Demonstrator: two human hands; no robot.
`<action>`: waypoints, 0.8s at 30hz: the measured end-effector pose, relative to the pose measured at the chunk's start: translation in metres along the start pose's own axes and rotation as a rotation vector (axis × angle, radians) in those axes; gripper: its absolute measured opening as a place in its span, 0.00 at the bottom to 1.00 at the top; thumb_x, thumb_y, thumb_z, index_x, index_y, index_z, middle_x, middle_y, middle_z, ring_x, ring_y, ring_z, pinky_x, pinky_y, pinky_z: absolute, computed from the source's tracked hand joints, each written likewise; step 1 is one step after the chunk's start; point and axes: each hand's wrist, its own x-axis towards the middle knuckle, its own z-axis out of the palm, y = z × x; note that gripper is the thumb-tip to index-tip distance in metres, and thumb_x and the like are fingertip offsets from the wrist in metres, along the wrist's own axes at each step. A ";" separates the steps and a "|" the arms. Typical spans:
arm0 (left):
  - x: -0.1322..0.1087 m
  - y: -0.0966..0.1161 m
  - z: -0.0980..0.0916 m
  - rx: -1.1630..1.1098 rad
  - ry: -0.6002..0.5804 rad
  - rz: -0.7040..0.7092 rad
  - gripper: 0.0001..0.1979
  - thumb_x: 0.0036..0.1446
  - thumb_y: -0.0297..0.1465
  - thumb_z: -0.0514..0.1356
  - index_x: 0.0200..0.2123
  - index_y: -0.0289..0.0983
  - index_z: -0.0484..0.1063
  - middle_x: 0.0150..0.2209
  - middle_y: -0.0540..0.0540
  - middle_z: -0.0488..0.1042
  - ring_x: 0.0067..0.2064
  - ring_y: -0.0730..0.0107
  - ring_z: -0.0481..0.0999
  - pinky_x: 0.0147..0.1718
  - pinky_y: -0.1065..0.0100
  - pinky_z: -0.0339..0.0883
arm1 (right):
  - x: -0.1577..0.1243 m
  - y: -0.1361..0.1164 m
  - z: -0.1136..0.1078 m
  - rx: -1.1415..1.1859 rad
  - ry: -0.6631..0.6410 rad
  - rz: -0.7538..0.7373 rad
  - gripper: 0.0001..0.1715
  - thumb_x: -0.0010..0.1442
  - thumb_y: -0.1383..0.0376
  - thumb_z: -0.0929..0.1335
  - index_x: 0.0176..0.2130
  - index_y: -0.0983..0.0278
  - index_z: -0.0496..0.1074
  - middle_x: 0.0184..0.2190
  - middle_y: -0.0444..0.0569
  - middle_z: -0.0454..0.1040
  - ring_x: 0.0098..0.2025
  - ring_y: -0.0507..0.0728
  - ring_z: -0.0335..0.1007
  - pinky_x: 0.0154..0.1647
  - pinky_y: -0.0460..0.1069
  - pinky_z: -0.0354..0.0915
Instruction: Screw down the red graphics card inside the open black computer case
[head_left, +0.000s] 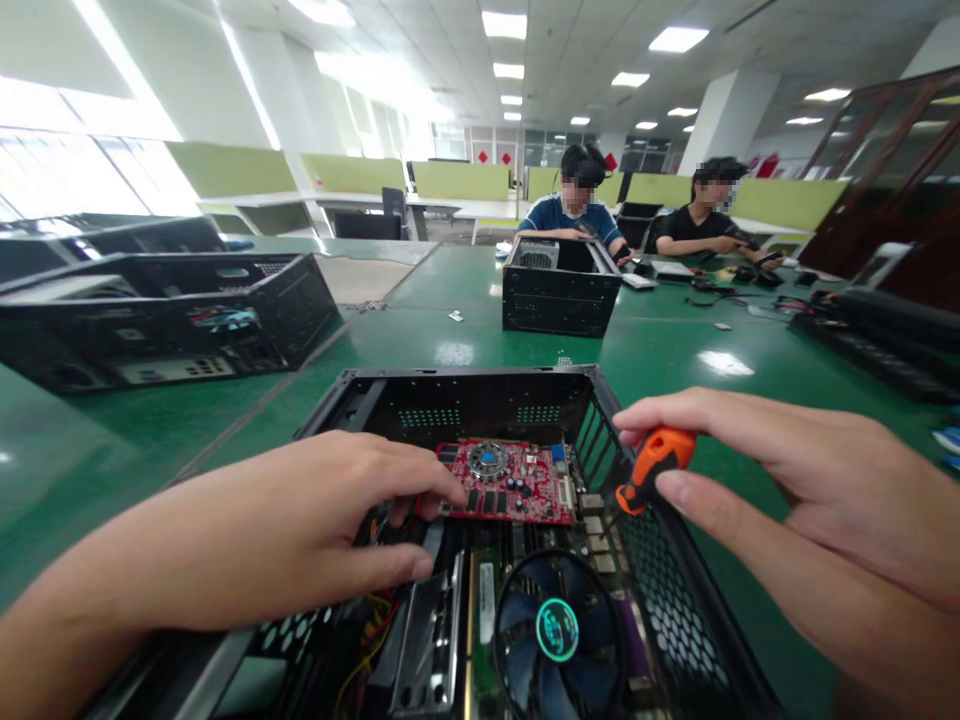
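Observation:
An open black computer case (465, 385) lies on the green table in front of me. Inside stands a red graphics card (517, 485), with a black CPU fan (559, 625) nearer to me. My left hand (300, 530) reaches into the case, its fingertips pressing on the card's left end. My right hand (795, 490) is closed on an orange-handled screwdriver (652, 465), held upright at the case's right wall near the card's bracket.
Another black case (559, 290) stands farther back, with two seated people working behind it. A further open case (165, 320) lies at the left. Cables and small parts (739, 285) are scattered at the far right, beside a black keyboard-like unit (885, 335).

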 end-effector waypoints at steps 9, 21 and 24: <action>0.000 -0.010 0.003 0.008 0.025 0.017 0.19 0.78 0.52 0.74 0.66 0.61 0.93 0.58 0.52 0.98 0.55 0.49 0.99 0.56 0.59 0.91 | 0.015 -0.014 0.006 -0.087 -0.081 -0.016 0.21 0.77 0.59 0.80 0.66 0.50 0.94 0.47 0.52 0.98 0.51 0.72 0.98 0.50 0.58 0.94; 0.002 0.001 -0.001 -0.003 -0.011 -0.004 0.17 0.75 0.44 0.73 0.63 0.57 0.94 0.57 0.51 0.98 0.55 0.49 0.98 0.56 0.60 0.89 | 0.020 -0.014 0.012 0.006 -0.188 -0.132 0.16 0.83 0.68 0.74 0.57 0.56 0.94 0.47 0.49 0.97 0.44 0.60 0.97 0.49 0.49 0.91; 0.003 0.004 -0.002 -0.015 -0.021 -0.011 0.17 0.75 0.44 0.72 0.62 0.57 0.94 0.56 0.52 0.98 0.54 0.49 0.98 0.56 0.60 0.89 | 0.020 -0.014 0.007 -0.001 -0.212 -0.185 0.26 0.85 0.72 0.66 0.62 0.59 0.92 0.57 0.51 1.00 0.52 0.58 1.01 0.60 0.48 0.92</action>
